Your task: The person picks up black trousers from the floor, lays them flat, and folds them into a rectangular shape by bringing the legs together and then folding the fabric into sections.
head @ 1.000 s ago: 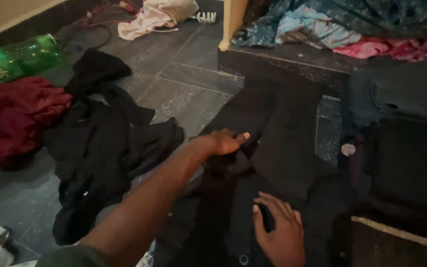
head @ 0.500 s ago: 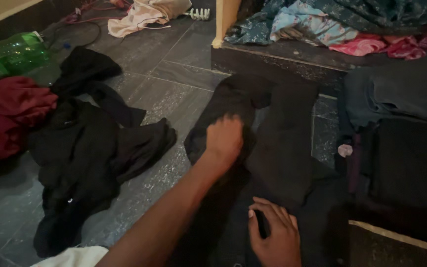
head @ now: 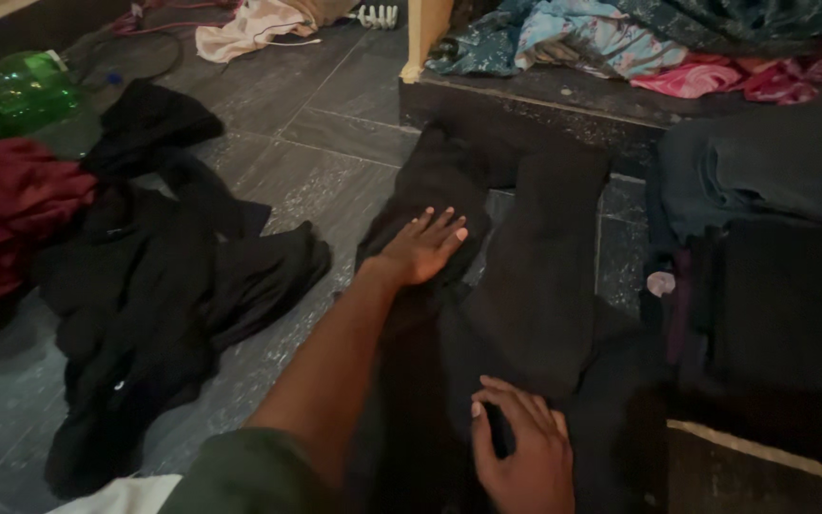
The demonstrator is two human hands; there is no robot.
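1. Left hand [head: 422, 247] went from a bunched fist to fingers spread flat on the black trousers [head: 525, 276].
2. Right hand [head: 522, 452] lies open near the waist, gripping nothing.
3. Trousers lie on the tiled floor [head: 335, 143]; they look soft, light and floppy, so probably best grabbed at the waistband or hems.

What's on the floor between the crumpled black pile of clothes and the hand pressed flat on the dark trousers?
In the head view, only bare grey floor tile separates the black pile from the left hand, flat on the dark trousers.
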